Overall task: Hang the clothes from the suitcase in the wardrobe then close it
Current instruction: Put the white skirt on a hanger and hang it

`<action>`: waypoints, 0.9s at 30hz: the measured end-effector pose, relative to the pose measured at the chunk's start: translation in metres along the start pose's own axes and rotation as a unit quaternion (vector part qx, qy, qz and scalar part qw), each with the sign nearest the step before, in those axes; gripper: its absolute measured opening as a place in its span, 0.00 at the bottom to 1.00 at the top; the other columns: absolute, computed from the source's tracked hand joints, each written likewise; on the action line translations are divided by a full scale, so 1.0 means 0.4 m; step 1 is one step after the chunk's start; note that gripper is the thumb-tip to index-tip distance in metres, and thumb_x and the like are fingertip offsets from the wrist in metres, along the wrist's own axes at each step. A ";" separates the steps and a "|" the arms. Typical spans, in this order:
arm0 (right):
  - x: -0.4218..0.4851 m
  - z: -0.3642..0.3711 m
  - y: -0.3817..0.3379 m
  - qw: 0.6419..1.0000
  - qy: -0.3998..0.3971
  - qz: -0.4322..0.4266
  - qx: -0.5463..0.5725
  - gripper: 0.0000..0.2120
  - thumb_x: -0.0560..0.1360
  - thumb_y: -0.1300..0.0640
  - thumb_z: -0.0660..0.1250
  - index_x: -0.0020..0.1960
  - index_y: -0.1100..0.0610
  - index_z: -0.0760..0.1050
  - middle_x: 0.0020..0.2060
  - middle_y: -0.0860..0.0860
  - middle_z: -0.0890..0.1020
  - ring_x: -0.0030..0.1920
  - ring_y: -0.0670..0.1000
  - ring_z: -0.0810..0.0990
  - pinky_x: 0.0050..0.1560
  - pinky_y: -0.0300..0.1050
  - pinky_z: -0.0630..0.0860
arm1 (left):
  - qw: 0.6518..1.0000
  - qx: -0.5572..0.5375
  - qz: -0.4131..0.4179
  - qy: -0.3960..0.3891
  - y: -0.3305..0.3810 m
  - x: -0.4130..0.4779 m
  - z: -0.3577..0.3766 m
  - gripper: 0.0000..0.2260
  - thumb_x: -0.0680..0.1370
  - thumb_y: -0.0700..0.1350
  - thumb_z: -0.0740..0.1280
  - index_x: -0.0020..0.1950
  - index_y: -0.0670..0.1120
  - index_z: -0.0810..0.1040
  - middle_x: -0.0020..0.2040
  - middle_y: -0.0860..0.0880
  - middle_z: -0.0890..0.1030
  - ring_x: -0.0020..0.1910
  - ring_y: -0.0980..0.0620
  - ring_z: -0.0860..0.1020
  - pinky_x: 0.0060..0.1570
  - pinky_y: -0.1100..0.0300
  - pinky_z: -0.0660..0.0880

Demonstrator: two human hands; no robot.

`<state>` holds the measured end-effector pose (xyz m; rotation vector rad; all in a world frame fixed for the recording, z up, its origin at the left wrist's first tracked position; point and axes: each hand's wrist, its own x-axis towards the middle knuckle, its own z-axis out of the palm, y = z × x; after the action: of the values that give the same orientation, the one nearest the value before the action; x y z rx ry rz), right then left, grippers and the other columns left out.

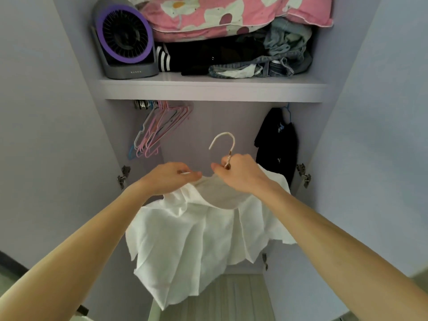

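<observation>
Head view: your two bare forearms reach forward into the open wardrobe [208,119]. Between them a white garment [192,232] droops in loose folds, its top edge held up at hand height and draped under your right wrist. Your left hand [172,179] pinches the cloth at the neckline, fingers closed together on it. Your right hand [240,174] has its fingers curled round the neck of a cream hanger [225,140], just below the hook, which stands upright in open air. Farther in, a bunch of empty hangers [159,128], mostly pink, hangs at the left under the shelf [208,88], and a black garment [276,144] hangs at the right on a blue hanger. On that shelf sit a grey fan [125,40] with a purple ring, a heap of dark clothes and denim [231,59], and a pink flowered pillow [231,17] lying on top of the heap.
</observation>
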<state>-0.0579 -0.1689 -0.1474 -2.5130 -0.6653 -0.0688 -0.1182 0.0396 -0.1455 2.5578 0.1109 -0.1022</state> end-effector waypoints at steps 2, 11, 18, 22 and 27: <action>0.000 0.004 -0.005 1.000 0.007 -0.003 0.010 0.25 0.79 0.39 0.60 0.38 0.59 0.77 0.28 0.51 0.78 0.36 0.50 0.78 0.39 0.48 0.73 | 0.996 -0.084 -0.007 -0.031 0.008 -0.015 -0.003 0.18 0.78 0.66 0.63 0.56 0.55 0.80 0.54 0.58 0.79 0.55 0.54 0.77 0.53 0.56 0.71; 0.002 0.039 0.043 1.000 0.009 0.023 0.014 0.24 0.79 0.44 0.62 0.29 0.56 0.65 0.22 0.48 0.70 0.30 0.51 0.74 0.30 0.46 0.64 | 0.998 -0.057 0.039 -0.005 -0.037 -0.024 0.073 0.09 0.72 0.52 0.77 0.48 0.53 0.81 0.45 0.56 0.83 0.43 0.58 0.81 0.46 0.60 0.78; -0.008 0.035 0.086 0.993 -0.083 0.035 -0.076 0.23 0.80 0.47 0.61 0.30 0.58 0.66 0.25 0.51 0.70 0.33 0.54 0.74 0.30 0.45 0.63 | 0.994 -0.043 0.051 0.086 -0.059 -0.030 0.047 0.09 0.72 0.57 0.76 0.45 0.56 0.78 0.42 0.59 0.82 0.42 0.62 0.79 0.40 0.69 0.71; -0.005 0.018 0.069 1.000 0.014 0.013 0.006 0.25 0.80 0.45 0.62 0.28 0.55 0.64 0.23 0.49 0.69 0.29 0.49 0.72 0.30 0.43 0.62 | 0.997 -0.003 0.073 0.026 -0.056 -0.034 0.063 0.09 0.72 0.57 0.76 0.45 0.57 0.80 0.42 0.59 0.83 0.42 0.61 0.80 0.43 0.67 0.73; -0.027 0.025 0.070 0.999 0.050 -0.006 0.016 0.26 0.80 0.45 0.63 0.28 0.55 0.62 0.20 0.47 0.66 0.26 0.49 0.69 0.30 0.43 0.62 | 0.998 0.005 0.058 -0.038 -0.046 -0.039 0.085 0.10 0.73 0.54 0.76 0.50 0.55 0.79 0.45 0.59 0.83 0.44 0.62 0.80 0.46 0.65 0.75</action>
<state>-0.0552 -0.1891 -0.1715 -2.4572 -0.6363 -0.1848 -0.1371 0.0354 -0.1822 2.5595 -0.0671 -0.1544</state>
